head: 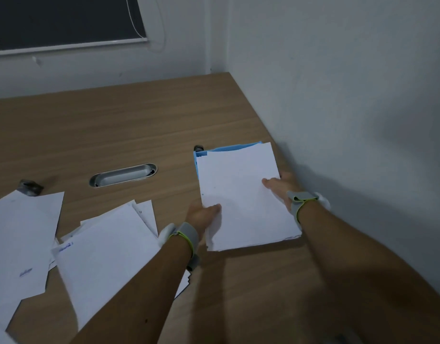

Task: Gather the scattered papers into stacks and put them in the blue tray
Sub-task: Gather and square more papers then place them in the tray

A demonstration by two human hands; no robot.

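Both hands, left hand [204,216] and right hand [281,186], hold a paper stack [243,194] over the blue tray [197,157]; loose papers [102,244] lie to their left.

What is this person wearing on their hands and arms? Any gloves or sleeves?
No gloves or sleeves: both forearms are bare up to the frame edge. Each wrist carries a grey strap edged with a thin yellow-green cord, one by the left hand and one by the right hand. A white padded piece sits on the outer side of each strap. No markings are legible.
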